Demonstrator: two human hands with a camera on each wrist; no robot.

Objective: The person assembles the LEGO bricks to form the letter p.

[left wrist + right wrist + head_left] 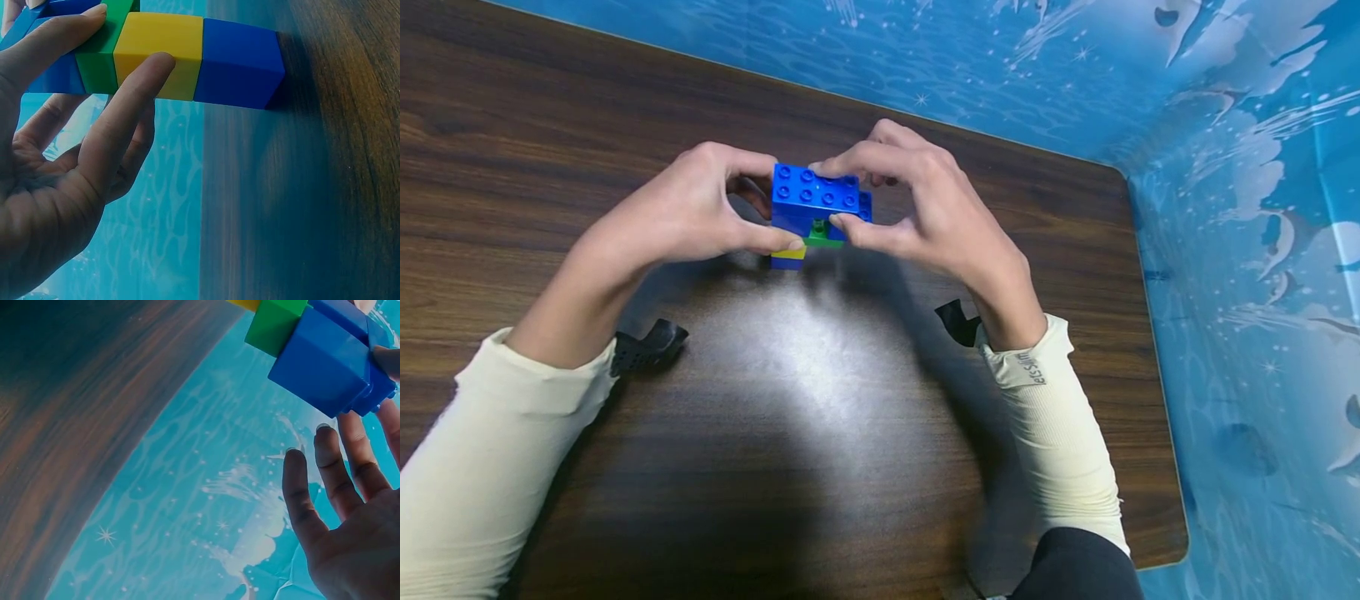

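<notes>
A stack of toy building bricks stands on the table between the hands. From the bottom it has a blue brick [240, 62], a yellow brick [159, 47] and a green brick [824, 242]. Above these is a studded blue brick [805, 196], with another blue brick [322, 359] beside or beneath it. From the left side, my left hand [688, 208] holds the stack, its thumb in front near the green and yellow bricks. My right hand [928, 200] pinches the top blue brick at its right end, thumb in front and index finger behind.
The stack stands on a dark wood-grain table [850, 483]. A blue sea-patterned sheet [925, 67] lies past its far and right edges. Black wrist mounts [651, 346] stick out from both cream sleeves [1060, 442].
</notes>
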